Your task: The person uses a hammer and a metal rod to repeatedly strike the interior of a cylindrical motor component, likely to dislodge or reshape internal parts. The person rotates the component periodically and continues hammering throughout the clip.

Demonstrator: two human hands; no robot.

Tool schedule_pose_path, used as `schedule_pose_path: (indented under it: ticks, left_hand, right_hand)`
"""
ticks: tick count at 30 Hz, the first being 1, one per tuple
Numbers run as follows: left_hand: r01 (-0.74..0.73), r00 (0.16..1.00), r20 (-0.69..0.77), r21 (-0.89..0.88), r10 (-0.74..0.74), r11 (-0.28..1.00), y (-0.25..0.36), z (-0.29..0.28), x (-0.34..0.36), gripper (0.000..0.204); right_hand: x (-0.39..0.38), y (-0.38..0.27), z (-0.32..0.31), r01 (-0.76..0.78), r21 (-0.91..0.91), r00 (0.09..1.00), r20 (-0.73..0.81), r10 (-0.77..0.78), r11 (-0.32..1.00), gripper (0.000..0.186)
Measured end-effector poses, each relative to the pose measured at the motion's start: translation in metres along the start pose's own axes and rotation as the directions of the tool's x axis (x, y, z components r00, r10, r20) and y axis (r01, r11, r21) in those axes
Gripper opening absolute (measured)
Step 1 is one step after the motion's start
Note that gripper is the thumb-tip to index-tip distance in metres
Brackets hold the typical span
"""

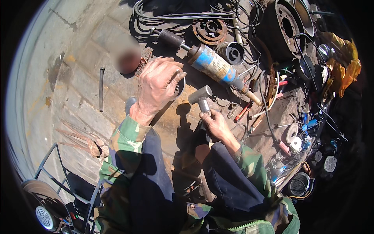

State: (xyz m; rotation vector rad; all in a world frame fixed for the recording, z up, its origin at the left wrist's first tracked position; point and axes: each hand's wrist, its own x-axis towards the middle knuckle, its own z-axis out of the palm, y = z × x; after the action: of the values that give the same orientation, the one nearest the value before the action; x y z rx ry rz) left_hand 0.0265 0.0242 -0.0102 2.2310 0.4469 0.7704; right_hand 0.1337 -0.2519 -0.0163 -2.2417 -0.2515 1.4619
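My left hand (157, 84) is in the upper middle, its fingers curled over a dark round part (180, 88) that is mostly hidden behind them. My right hand (214, 128) grips the handle of a metal hammer (199, 95); its head is just right of and below my left hand. Above both hands lies a worn blue and silver cylindrical tool (212, 64) with a black upper end and a pale tip. Left of my left hand are a blurred reddish object (128, 60) and a short dark bar (101, 89) on the paving (78, 101).
Coiled cables (175, 11), a rusty disc (209, 31), wheel rims (284, 29) and yellow plastic (343, 66) crowd the upper right, with small scattered parts down the right side. Rusty tongs (89, 146) lie at left. A machine with a disc (41, 195) and a metal frame occupy the lower left.
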Motion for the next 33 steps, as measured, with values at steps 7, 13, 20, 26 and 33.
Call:
schedule_pose_path:
  ticks: [7,13,20,26,33]
  left_hand:
    - [-0.032,0.996,-0.088,-0.150,0.019,0.988,-0.003,0.001,-0.003,0.011]
    - [-0.113,0.989,-0.109,-0.120,0.100,0.986,0.010,-0.005,0.002,0.014]
    - [0.039,0.977,-0.193,-0.270,-0.094,0.962,0.028,-0.024,0.047,0.014]
    - [0.081,0.930,-0.229,-0.637,-0.289,0.766,0.018,-0.024,0.038,0.021]
    - [0.080,0.880,-0.300,-0.670,-0.368,0.738,0.013,-0.036,0.032,0.022]
  right_hand:
    - [0.030,0.044,0.024,-0.350,0.475,0.931,0.268,0.246,0.808,0.036]
    - [0.033,0.067,0.025,-0.261,0.347,0.960,0.190,0.205,0.901,0.041]
    - [0.033,0.061,0.040,0.049,-0.519,0.971,-0.174,-0.162,0.853,0.051]
    - [0.039,0.051,0.036,0.063,-0.463,0.989,-0.090,-0.118,0.884,0.056]
    - [0.039,0.055,0.036,0.037,-0.457,0.989,-0.108,-0.097,0.889,0.061]
